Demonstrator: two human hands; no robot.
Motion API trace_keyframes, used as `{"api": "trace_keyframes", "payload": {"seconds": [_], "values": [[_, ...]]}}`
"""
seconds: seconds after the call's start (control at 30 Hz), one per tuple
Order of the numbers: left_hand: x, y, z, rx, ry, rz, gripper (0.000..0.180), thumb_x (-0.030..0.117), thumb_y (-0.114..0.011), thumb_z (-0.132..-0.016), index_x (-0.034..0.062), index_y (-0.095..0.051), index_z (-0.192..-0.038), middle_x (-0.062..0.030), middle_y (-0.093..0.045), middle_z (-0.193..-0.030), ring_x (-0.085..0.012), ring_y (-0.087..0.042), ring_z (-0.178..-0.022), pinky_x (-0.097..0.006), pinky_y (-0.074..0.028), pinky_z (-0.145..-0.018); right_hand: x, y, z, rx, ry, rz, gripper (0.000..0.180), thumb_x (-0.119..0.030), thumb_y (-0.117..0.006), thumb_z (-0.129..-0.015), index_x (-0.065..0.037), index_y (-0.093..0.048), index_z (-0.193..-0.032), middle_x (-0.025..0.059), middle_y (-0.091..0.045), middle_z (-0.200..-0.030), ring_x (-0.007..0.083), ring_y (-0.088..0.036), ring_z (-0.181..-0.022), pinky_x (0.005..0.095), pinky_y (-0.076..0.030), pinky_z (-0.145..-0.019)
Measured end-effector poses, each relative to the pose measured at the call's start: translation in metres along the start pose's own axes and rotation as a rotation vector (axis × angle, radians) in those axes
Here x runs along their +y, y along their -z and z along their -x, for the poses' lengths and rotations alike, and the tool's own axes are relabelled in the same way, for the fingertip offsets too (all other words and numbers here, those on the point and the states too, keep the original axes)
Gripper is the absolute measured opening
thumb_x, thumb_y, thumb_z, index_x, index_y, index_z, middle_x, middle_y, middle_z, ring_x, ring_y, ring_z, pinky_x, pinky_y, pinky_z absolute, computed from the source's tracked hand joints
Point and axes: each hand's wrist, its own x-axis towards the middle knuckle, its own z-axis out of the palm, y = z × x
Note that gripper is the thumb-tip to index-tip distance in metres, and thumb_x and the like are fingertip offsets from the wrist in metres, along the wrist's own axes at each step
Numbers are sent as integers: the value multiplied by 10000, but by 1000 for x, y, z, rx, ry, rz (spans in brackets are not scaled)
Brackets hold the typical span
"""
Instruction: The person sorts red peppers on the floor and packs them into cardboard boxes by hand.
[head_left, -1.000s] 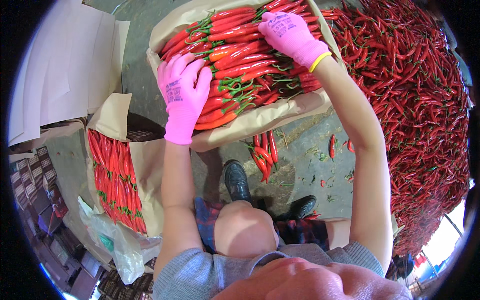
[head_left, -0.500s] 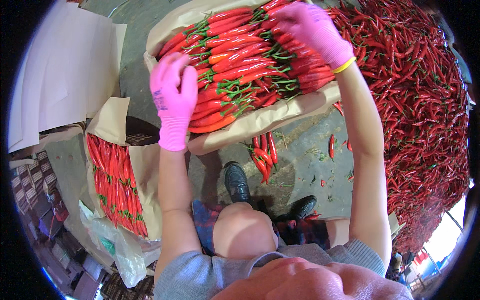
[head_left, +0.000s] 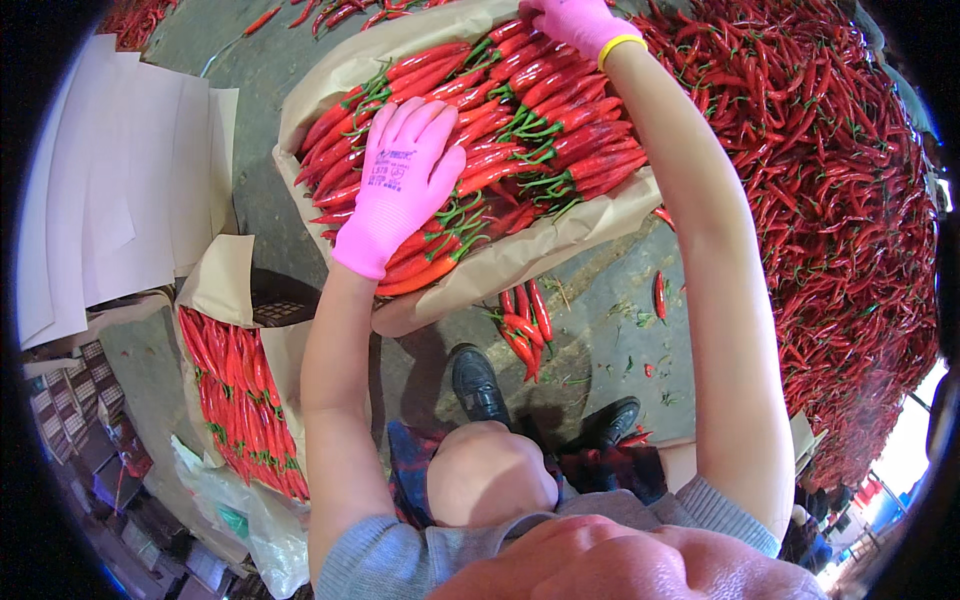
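Note:
A paper-lined box (head_left: 500,272) holds long red chili peppers (head_left: 560,95) in tight rows, their green stems lined up. My left hand (head_left: 400,185), in a pink knit glove, lies palm down on the left part of these rows, its fingers stretched out. Over the far rim of the box is my right hand (head_left: 578,24), gloved the same way with a yellow cuff. Its fingers are bent together beside the far peppers and partly cut off by the upper edge of the view; what they hold, if anything, is hidden.
A large heap of loose red chilies (head_left: 810,210) spreads along the right. At left are stacked paper sheets (head_left: 120,190) and another paper-lined box of chilies (head_left: 240,395), with a clear plastic bag (head_left: 265,535) below it. Several dropped chilies (head_left: 522,328) lie near my shoes (head_left: 478,385).
My left hand has moved right from the box's left side and come down flat onto the peppers. My right hand has shifted left and farther away, to the far rim.

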Motion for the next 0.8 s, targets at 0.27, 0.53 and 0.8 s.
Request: {"api": "trace_keyframes", "payload": {"seconds": [0.27,0.53,0.8], "values": [[7,11,1,58,88,101,392,225,-658,-876,19,-629,-1209,-164,-611,-1254,-360,-533,-1216,-509,-338,-1115,8,-16,4,-1,-82,48,221,-176,-582,-843,-63,-735,-955,190,-711,-1020,338,-692,-981,438,-542,-856],[-5,60,24,315,426,317,337,71,-541,-959,-8,-617,-1278,-153,-612,-1312,-273,-547,-1263,-386,-384,-1109,-4,21,29,261,114,-224,231,-140,-667,-795,-99,-737,-1012,196,-698,-901,384,-675,-890,437,-532,-793],[-14,45,9,205,291,142,344,122,-642,-887,-3,-647,-1207,-196,-606,-1282,-366,-546,-1188,-442,-389,-1073,-124,6,19,-38,339,-153,321,-287,-696,-845,-82,-685,-1092,165,-702,-981,334,-677,-958,418,-526,-840]]}}
